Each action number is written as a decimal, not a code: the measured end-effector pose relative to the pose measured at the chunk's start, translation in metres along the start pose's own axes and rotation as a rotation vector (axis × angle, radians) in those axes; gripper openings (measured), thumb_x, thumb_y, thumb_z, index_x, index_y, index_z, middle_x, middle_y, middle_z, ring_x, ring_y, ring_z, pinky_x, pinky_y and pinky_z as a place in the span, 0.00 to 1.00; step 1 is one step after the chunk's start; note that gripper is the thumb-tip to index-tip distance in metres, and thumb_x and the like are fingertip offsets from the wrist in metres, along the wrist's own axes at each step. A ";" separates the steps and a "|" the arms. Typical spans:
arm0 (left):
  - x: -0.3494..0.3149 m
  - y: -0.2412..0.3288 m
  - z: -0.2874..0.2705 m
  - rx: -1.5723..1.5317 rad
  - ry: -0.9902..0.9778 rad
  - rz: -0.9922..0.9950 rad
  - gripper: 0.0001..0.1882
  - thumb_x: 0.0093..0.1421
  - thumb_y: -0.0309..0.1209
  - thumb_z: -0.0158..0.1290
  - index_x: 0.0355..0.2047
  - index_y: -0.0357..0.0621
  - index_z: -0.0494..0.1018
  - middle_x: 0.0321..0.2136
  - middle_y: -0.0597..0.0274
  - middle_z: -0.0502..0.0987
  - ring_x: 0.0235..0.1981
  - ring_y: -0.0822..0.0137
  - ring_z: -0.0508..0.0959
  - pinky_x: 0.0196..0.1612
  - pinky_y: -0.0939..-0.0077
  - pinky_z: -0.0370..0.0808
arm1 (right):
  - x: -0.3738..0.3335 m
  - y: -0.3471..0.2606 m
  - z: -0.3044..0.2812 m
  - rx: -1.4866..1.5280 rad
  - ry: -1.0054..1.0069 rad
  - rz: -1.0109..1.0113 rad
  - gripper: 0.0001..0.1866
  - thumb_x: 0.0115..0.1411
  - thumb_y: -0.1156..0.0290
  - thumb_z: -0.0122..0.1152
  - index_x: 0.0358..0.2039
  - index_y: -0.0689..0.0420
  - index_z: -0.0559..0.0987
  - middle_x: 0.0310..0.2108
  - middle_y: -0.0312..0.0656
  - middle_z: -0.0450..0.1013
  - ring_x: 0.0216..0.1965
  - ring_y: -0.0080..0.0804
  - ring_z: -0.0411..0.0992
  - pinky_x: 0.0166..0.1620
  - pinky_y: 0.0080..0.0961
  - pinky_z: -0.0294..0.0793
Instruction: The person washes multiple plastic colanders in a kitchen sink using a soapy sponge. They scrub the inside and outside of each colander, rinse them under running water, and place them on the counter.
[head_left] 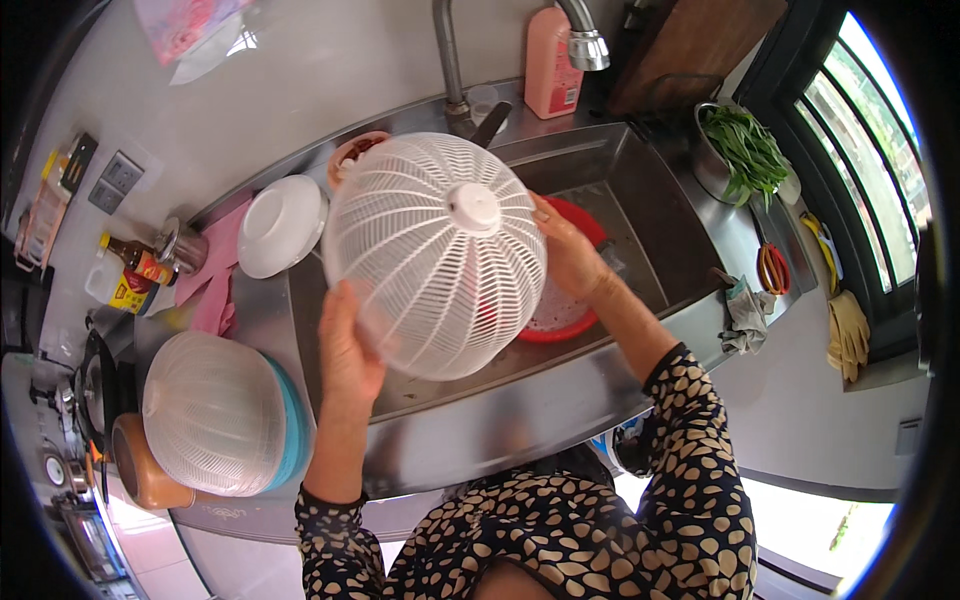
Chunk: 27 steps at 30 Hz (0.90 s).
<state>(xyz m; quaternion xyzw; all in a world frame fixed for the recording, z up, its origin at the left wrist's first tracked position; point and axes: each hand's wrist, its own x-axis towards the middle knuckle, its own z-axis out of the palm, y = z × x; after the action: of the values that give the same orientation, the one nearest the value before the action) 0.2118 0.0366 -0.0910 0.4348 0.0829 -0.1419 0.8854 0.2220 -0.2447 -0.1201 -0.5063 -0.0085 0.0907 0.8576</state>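
Note:
Above the sink I hold a white plastic dome cover with slotted ribs and a round knob on top. My left hand is closed on its near left edge, and my right hand grips its right edge; some fingers of both are hidden behind it. Under the dome, a red basin with wet contents stands in the sink, partly covered from view. The curved faucet rises behind the dome.
Left of the sink are white plates, pink cloths and another white slotted dome over a blue basin. Leafy greens fill a metal pot at right, near red-handled scissors and a grey rag. A pink bottle stands behind.

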 end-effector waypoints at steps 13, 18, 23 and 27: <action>0.107 -0.122 0.005 0.381 0.254 -0.264 0.55 0.46 0.53 0.57 0.64 0.58 0.33 0.56 0.51 0.52 0.51 0.53 0.64 0.50 0.47 0.62 | 0.033 0.029 -0.154 -0.944 0.025 0.147 0.31 0.56 0.56 0.45 0.59 0.55 0.59 0.55 0.49 0.61 0.59 0.43 0.55 0.60 0.36 0.49; 0.111 -0.146 -0.019 0.444 0.267 -0.295 0.53 0.44 0.58 0.57 0.62 0.50 0.43 0.54 0.51 0.56 0.48 0.55 0.66 0.46 0.52 0.63 | 0.008 0.022 -0.188 -1.227 -0.002 0.199 0.37 0.51 0.52 0.52 0.59 0.55 0.59 0.57 0.56 0.55 0.59 0.53 0.52 0.61 0.40 0.50; 0.101 -0.152 0.021 0.642 0.125 -0.218 0.39 0.47 0.55 0.57 0.50 0.39 0.63 0.43 0.54 0.69 0.40 0.65 0.71 0.43 0.65 0.68 | -0.006 0.052 -0.207 -1.325 0.028 0.162 0.42 0.45 0.55 0.59 0.60 0.50 0.57 0.58 0.61 0.48 0.59 0.59 0.50 0.59 0.43 0.55; 0.108 -0.150 0.012 0.322 0.179 -0.059 0.38 0.48 0.53 0.58 0.50 0.35 0.63 0.42 0.55 0.72 0.43 0.64 0.72 0.46 0.65 0.69 | 0.007 0.059 -0.210 -1.277 0.047 0.110 0.44 0.45 0.60 0.60 0.62 0.44 0.52 0.58 0.62 0.48 0.58 0.61 0.52 0.59 0.43 0.56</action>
<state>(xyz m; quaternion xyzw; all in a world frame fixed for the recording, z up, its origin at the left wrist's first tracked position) 0.2663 -0.0796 -0.2246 0.5790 0.1504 -0.1399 0.7890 0.2426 -0.3975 -0.2742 -0.9189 -0.0162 0.1004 0.3811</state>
